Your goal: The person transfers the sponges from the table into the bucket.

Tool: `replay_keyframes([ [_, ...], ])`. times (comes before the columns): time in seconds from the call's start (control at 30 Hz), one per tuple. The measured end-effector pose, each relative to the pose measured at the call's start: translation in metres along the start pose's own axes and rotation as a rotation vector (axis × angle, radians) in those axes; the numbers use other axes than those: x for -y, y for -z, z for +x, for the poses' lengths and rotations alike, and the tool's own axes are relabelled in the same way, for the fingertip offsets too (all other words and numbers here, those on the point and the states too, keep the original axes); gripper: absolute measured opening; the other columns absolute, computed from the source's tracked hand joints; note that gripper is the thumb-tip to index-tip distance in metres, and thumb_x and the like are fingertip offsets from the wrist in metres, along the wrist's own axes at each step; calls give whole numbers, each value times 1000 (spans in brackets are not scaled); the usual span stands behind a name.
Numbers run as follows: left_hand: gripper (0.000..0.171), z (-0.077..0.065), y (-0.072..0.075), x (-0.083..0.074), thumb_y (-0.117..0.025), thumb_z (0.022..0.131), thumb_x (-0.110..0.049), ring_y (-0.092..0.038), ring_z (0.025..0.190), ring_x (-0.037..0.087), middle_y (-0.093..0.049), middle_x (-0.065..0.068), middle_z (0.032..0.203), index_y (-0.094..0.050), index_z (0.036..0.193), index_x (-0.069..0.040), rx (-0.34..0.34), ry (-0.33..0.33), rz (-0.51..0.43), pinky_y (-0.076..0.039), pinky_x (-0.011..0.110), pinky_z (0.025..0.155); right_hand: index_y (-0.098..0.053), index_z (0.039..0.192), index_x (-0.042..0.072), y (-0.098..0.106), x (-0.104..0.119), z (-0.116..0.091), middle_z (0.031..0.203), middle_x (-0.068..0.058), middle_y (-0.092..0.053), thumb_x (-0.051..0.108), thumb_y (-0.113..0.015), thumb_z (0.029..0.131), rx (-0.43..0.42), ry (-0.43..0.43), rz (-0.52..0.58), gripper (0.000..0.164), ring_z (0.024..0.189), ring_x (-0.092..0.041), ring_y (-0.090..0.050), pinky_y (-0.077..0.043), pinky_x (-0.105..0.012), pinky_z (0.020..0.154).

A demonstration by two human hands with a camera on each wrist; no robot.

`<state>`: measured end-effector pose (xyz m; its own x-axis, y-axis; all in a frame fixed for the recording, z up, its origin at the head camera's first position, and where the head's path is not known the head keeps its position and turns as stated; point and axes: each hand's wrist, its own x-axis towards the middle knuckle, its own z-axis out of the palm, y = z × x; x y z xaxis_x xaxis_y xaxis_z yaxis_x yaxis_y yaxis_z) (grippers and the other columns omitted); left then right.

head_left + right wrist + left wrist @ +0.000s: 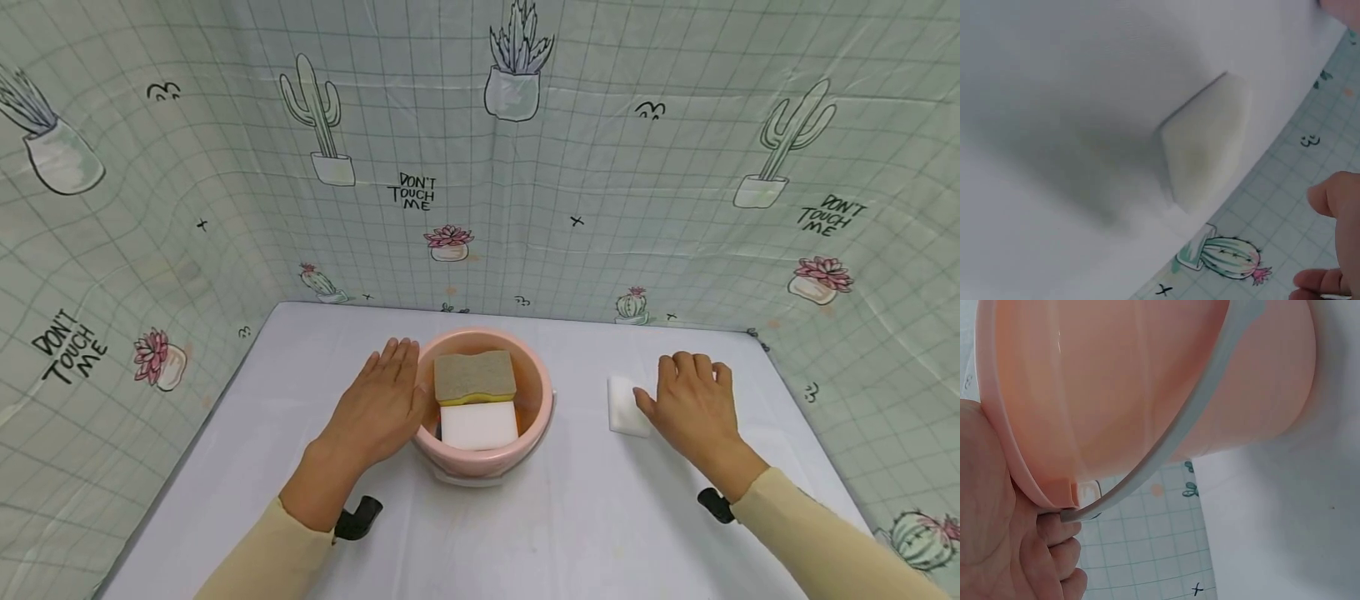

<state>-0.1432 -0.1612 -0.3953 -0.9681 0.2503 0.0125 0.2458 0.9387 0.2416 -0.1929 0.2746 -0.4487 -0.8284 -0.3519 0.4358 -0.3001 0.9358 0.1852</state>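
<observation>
A pink bucket (480,460) with a grey handle (1172,434) stands on the table. Inside it are a sponge (474,377) with a grey top and yellow edge, and a white block (480,426). My left hand (378,404) rests against the bucket's left rim, its fingers extended. In the left wrist view, the fingers lie beside the spot where the handle joins the rim. A white rectangular sponge (624,406) lies to the right of the bucket. Just right of it, my right hand (697,408) hovers with loosely bent fingers, holding nothing; its thumb overlaps the sponge's edge in the head view.
The white tabletop (525,533) is bordered at the back and sides by a gridded curtain (570,183) printed with cacti. Dark wrist straps (360,518) show below both hands.
</observation>
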Motion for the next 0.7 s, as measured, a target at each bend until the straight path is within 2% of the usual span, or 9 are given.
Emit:
replay_keyframes([
  [0.07,65,0,0,0,-35,113,-32,-17,163,38,-25,23,173,-23,165,6,4,-2,-2,-16,53,133,-58,109,-9,-5,-7,-3,111,-26,-61,30,-84,84,19,93,-43,52,106,-46,-55,-46,-63,92],
  [0.2,65,-1,0,1,-35,113,-31,-16,163,39,-25,23,173,-22,165,6,10,-4,-3,-16,53,133,-59,127,-5,-15,-26,1,122,-22,-62,21,-90,80,53,350,-158,62,114,-41,-57,-51,-55,92],
  [0.27,65,-1,0,2,-35,113,-31,-16,163,39,-24,23,173,-22,165,6,12,1,-5,-16,53,133,-60,131,-2,-19,-34,7,127,-19,-63,17,-89,83,85,464,-195,59,118,-38,-58,-52,-53,95],
  [0.37,65,-1,0,3,-35,113,-31,-16,163,38,-25,23,173,-22,165,6,11,7,-13,-16,53,133,-61,140,4,-26,-40,14,136,-15,-63,10,-86,86,154,586,-236,59,126,-35,-58,-51,-52,100],
  [0.53,65,0,0,2,-33,113,-31,-15,163,38,-24,23,173,-22,165,6,13,11,-39,-15,53,134,-58,147,19,-39,-41,24,142,-10,-59,6,-89,82,240,684,-276,72,131,-33,-56,-50,-51,105],
  [0.63,65,0,-1,1,-32,113,-32,-14,164,37,-23,22,173,-21,166,5,16,18,-45,-15,52,134,-60,145,25,-46,-39,28,142,-9,-58,6,-92,79,238,707,-276,75,131,-33,-55,-50,-50,104],
  [0.7,66,0,-1,1,-33,113,-32,-14,164,36,-23,22,173,-21,166,5,14,21,-47,-15,52,134,-61,141,25,-50,-39,31,142,-8,-58,6,-91,79,229,719,-270,72,130,-33,-55,-50,-51,104],
])
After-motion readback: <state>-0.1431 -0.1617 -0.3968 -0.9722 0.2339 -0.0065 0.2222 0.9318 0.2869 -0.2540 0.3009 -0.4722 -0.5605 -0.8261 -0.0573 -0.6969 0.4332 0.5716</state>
